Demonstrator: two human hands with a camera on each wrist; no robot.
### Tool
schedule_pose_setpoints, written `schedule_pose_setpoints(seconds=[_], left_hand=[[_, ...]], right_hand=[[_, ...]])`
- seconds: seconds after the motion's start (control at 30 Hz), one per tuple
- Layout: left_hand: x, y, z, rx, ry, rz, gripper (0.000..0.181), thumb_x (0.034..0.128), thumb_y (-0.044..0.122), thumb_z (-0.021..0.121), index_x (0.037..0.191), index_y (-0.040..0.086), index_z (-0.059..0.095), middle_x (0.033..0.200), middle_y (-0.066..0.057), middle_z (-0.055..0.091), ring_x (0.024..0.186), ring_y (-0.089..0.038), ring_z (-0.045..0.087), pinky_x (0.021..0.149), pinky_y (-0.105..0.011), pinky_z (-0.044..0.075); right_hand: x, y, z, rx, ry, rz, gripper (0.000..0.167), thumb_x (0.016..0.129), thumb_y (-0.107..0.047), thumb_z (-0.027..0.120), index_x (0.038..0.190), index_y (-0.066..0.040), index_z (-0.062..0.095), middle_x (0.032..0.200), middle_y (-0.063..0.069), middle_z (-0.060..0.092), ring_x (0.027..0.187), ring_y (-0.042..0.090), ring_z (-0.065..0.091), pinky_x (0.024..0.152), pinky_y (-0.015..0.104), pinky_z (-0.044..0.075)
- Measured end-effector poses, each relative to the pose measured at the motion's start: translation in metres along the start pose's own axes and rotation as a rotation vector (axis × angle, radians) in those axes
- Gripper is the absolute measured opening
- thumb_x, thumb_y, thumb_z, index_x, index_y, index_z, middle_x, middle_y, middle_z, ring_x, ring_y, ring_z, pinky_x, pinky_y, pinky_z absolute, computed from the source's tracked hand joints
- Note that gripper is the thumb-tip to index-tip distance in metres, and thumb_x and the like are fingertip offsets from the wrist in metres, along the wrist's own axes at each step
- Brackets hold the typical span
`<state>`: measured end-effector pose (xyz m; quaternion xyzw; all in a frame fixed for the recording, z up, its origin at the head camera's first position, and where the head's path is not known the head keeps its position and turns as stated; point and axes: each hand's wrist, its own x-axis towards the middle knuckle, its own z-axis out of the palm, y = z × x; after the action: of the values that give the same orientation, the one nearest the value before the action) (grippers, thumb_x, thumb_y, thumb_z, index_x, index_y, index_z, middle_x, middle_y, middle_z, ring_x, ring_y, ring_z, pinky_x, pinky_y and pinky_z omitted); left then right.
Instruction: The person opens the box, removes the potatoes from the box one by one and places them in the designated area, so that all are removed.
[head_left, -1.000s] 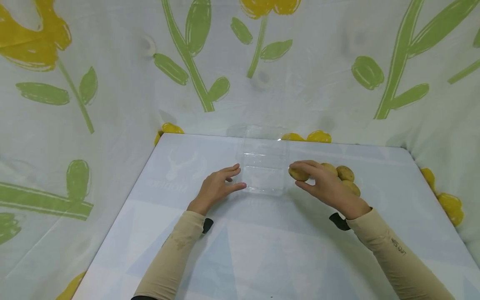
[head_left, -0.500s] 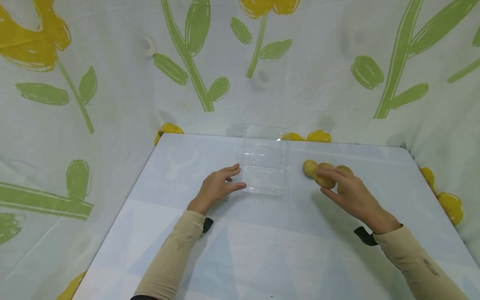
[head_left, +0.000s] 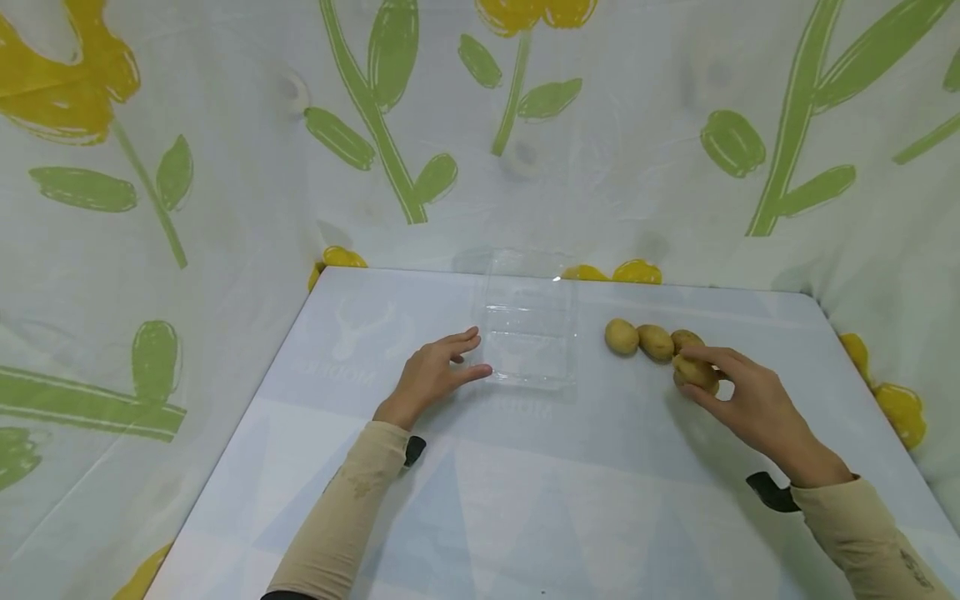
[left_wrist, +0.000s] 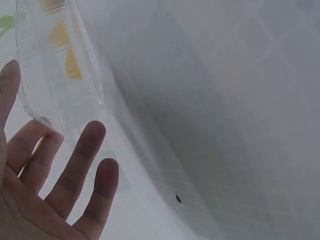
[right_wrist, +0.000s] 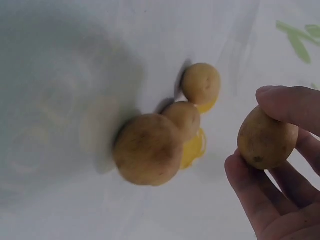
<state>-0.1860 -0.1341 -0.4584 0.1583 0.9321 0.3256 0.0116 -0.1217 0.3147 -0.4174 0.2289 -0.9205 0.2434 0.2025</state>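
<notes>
My right hand (head_left: 757, 412) pinches a small yellow-brown potato (right_wrist: 266, 142) between thumb and fingertips at the right end of a row of potatoes. Beside it on the table lie several others: one at the left end of the row (head_left: 622, 337), a middle potato (head_left: 656, 342) and another partly behind the fingers (head_left: 686, 339). A potato seems to lie under the held one, but the overlap hides most of it. At the left, my left hand (head_left: 435, 375) has its fingers spread at the near left edge of a clear plastic container (left_wrist: 60, 90); some fingertips appear to touch it.
Everything rests on a pale blue-white patterned table (head_left: 525, 517). White fabric walls (head_left: 622, 183) with green and yellow flower prints stand behind and at both sides. The transparent container reaches close to the table's back edge.
My right hand has moved rightward, from beside the container across the row to its right end, with a potato at its fingertips. The leftmost potatoes are now uncovered. My left hand stays put.
</notes>
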Motion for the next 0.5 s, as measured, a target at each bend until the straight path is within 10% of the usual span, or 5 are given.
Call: schedule_pose_setpoints(seconds=[0.5], left_hand=[[0.001,0.000,0.001,-0.001,-0.006,-0.011,0.074,0.0862,0.055,0.075,0.147,0.018,0.056,0.154,0.016,0.044,0.108,-0.015,0.068,0.087,-0.039,0.054]], right_hand=[[-0.022,0.013,0.000,-0.046,-0.023,0.057,0.060,0.072,0.001,0.089,0.128,-0.006,0.067,0.117,0.013,0.069,0.094,0.021,0.062,0.077,0.007,0.041]])
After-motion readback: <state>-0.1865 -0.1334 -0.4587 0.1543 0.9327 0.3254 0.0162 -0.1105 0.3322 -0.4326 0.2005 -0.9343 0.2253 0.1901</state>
